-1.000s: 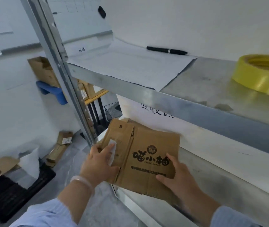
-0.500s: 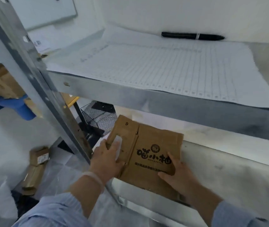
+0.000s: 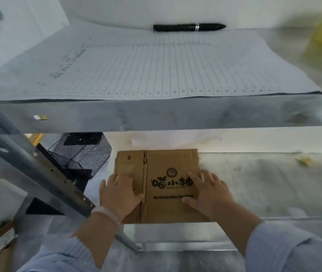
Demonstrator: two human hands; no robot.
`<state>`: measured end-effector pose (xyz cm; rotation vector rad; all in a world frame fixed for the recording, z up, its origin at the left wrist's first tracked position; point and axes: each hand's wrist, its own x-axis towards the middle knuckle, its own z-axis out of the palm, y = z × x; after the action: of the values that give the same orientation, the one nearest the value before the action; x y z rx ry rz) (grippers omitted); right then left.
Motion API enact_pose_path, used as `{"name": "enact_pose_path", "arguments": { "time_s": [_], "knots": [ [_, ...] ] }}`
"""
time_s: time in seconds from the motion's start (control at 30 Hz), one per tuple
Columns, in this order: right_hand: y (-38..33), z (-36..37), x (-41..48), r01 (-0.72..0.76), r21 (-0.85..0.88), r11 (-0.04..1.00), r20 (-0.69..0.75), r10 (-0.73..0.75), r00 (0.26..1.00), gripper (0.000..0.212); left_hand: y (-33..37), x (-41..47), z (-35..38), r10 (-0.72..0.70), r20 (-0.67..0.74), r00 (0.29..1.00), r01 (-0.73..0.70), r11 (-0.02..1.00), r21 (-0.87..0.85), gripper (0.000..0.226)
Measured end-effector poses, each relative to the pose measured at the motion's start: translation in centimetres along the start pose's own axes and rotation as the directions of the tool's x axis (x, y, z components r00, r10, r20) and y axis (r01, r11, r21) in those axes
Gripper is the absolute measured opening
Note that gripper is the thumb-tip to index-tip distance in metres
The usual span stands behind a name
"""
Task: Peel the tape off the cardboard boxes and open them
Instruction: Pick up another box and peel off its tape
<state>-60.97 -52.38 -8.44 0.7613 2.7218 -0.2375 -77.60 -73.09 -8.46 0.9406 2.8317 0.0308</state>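
Flattened cardboard box point(image 3: 168, 173) now lies flat on lower shelf point(image 3: 264, 183), no longer tilted. Pressed down by left hand point(image 3: 120, 191) and right hand point(image 3: 209, 191), fingers spread. Above box, upper shelf point(image 3: 156, 112): gridded paper point(image 3: 156, 61), black pen point(image 3: 189, 27).

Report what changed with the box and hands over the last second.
The flattened cardboard box went from tilted at the shelf's left end to lying flat on the lower shelf. The left hand let go of its edge and presses flat on it; the right hand rests flat too. The pen and paper sheet stayed on the upper shelf.
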Motion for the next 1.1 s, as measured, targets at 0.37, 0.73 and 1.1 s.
{"name": "enact_pose_path", "arguments": {
  "time_s": [0.37, 0.73, 1.1],
  "knots": [
    [14.0, -0.6, -10.8, -0.159, 0.118, 0.980, -0.363, 0.192, 0.912, 0.082, 19.3, -2.3, -2.6, 0.543, -0.265, 0.797, -0.561, 0.828, 0.010, 0.067],
    [37.5, -1.8, -29.2, -0.452, 0.205, 0.868, -0.463, 0.493, 0.737, 0.099, 51.8, -10.6, -4.8, 0.752, -0.410, 0.517, -0.822, 0.570, 0.009, 0.066],
    [56.0, -1.6, -43.4, -0.650, 0.353, 0.673, -0.463, 0.729, 0.504, 0.078, 75.5, -17.9, -3.7, 0.849, -0.423, 0.316, -0.942, 0.333, -0.034, 0.063]
  ]
}}
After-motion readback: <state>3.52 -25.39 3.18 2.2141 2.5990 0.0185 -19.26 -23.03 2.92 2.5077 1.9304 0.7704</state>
